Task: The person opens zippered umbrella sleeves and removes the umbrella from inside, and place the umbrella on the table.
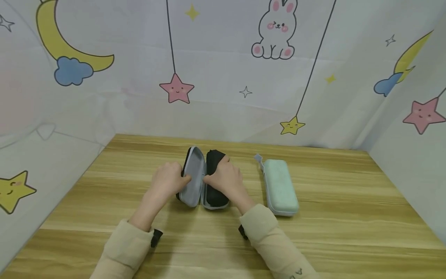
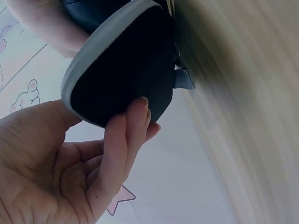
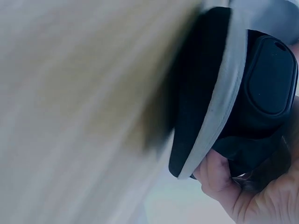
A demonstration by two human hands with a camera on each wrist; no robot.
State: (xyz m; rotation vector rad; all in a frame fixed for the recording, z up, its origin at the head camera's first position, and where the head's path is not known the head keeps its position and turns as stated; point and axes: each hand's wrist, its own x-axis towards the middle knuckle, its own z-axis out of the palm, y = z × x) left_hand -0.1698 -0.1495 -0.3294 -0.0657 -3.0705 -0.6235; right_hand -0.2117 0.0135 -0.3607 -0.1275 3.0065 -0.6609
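Observation:
An unzipped black case (image 2: 124, 65) with grey lining stands spread on the table in the head view. My left hand (image 1: 168, 179) pinches its raised lid (image 1: 195, 176), thumb on the lining and fingers on the black outside. In the other half lies what looks like a black folded umbrella (image 1: 214, 195), its smooth oval end (image 3: 271, 77) facing the right wrist camera. My right hand (image 1: 226, 179) grips the umbrella from above, with fingertips tucked between it and the case's grey rim (image 3: 219, 98). The umbrella's far side is hidden.
A closed mint-green case (image 1: 280, 186) with a grey strap (image 1: 258, 158) lies right of the right hand. The wooden table (image 1: 348, 217) ends at a white cloth backdrop (image 1: 216, 116) printed with stars and a rabbit, which also hangs at both sides.

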